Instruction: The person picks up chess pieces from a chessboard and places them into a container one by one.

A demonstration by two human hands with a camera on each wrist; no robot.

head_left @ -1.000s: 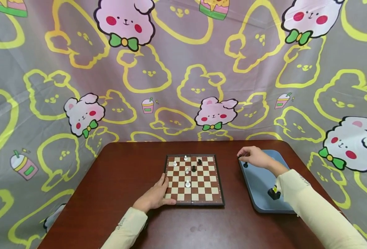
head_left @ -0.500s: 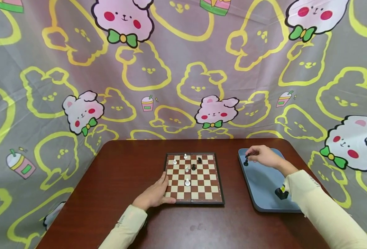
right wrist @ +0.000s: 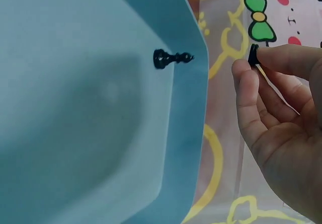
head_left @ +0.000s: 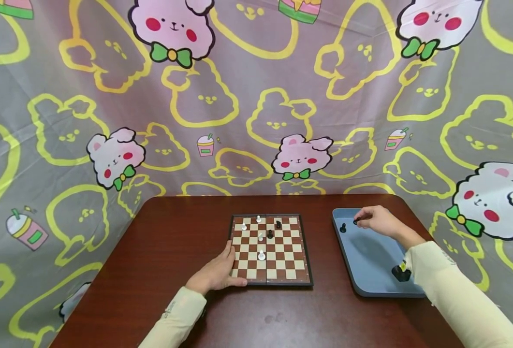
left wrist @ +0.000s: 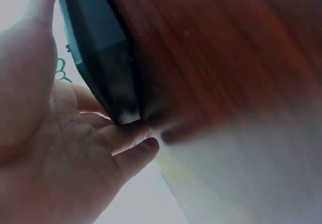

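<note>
My left hand (head_left: 214, 274) rests at the near left corner of the chessboard (head_left: 291, 249), its fingers extended along the side and its thumb over the front edge. In the left wrist view, the fingers touch the board's dark side (left wrist: 95, 38). Over the far end of the blue tray (head_left: 347, 263), my right hand (head_left: 378, 221) pinches a small black chess piece (right wrist: 253, 56) between thumb and fingertips; its upper part is hidden by the fingers. Another black chess piece (head_left: 343, 227) stands in the tray near its left wall, to the left of that hand.
Several white chess pieces (head_left: 261, 255) stand on the board's left half. A black knight (head_left: 278, 224) and another black piece (head_left: 270, 234) stand right of the fold. The brown table (head_left: 182, 232) meets a patterned curtain (head_left: 239, 121) behind. A black wrist camera (head_left: 401, 272) hangs from the right sleeve.
My right hand has moved rightward from the tray's left edge, past the standing black piece, carrying the pinched chess piece over the tray. The left hand stays at the board.
</note>
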